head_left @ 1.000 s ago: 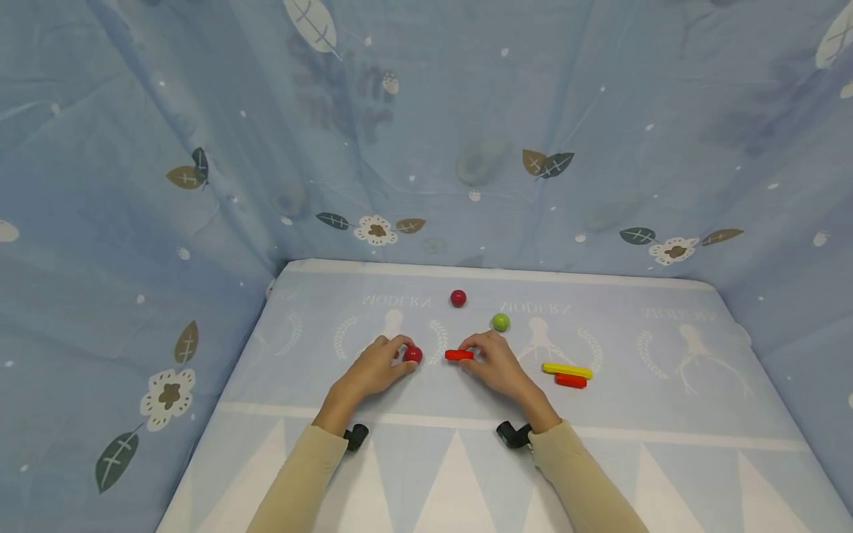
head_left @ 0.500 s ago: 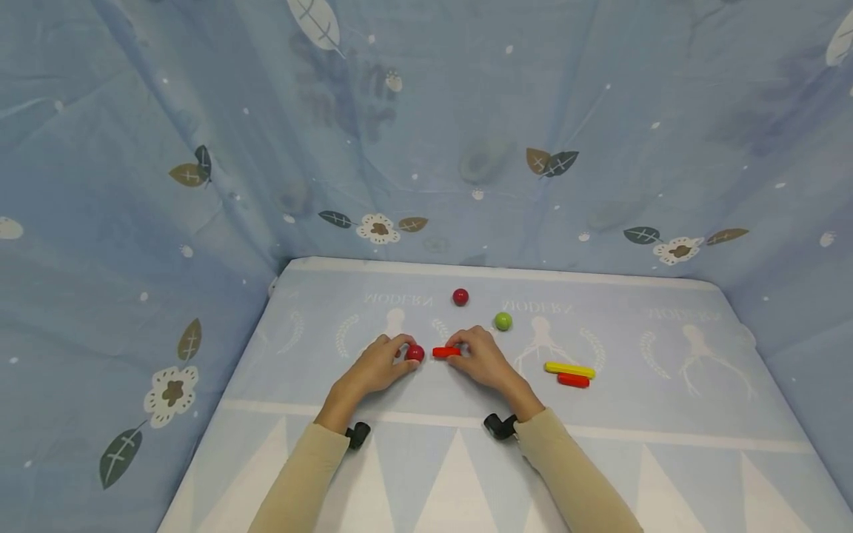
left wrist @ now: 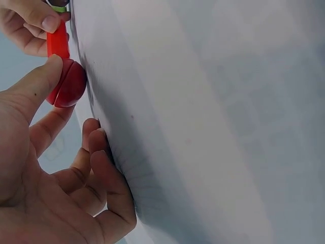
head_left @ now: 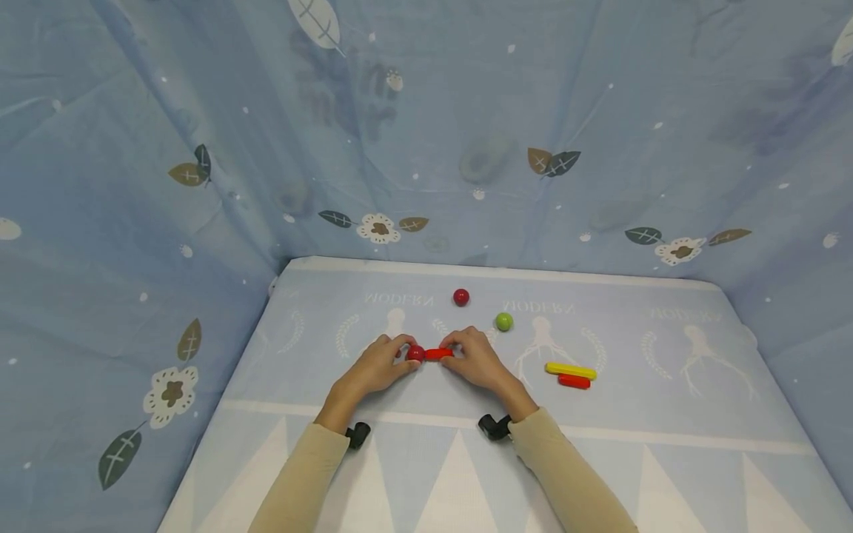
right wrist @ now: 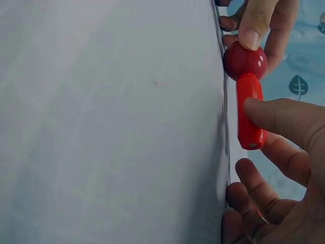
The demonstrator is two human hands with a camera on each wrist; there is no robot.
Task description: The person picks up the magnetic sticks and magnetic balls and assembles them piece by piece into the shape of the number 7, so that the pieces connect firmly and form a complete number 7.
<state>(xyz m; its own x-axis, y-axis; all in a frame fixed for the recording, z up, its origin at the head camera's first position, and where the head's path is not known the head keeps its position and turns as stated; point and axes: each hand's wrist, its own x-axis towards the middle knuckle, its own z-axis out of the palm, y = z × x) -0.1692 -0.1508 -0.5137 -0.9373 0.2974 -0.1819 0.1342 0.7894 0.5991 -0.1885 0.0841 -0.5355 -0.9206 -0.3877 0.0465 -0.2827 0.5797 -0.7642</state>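
Two things were in your grip, down at the counter (head_left: 666,403): your L hand (head_left: 375,366) pinched a red ball (head_left: 416,353) betw. thumb & finger, your R hand (head_left: 480,362) pinched a short red stick (head_left: 436,354), its end touching that ball. Farther back sat a green ball (head_left: 504,321) & 2nd red ball (head_left: 461,297); off to your R, a yellow stick (head_left: 570,370) lay beside another red stick (head_left: 574,382).

Bearings from the contact of held red ball (head_left: 416,354) and held red stick (head_left: 435,355). No passage between them. Left hand (head_left: 377,365) obstructs 9 o'clock; right hand (head_left: 477,360), 3. Passable: 6, between the sleeves (head_left: 303,470), and 12, up to the curtain (head_left: 426,141). Obstacles: rear red ball (head_left: 461,297) at 1, green ball (head_left: 504,321) at 2, yellow stick (head_left: 570,370) beyond the right hand at 3, a passable gap between.
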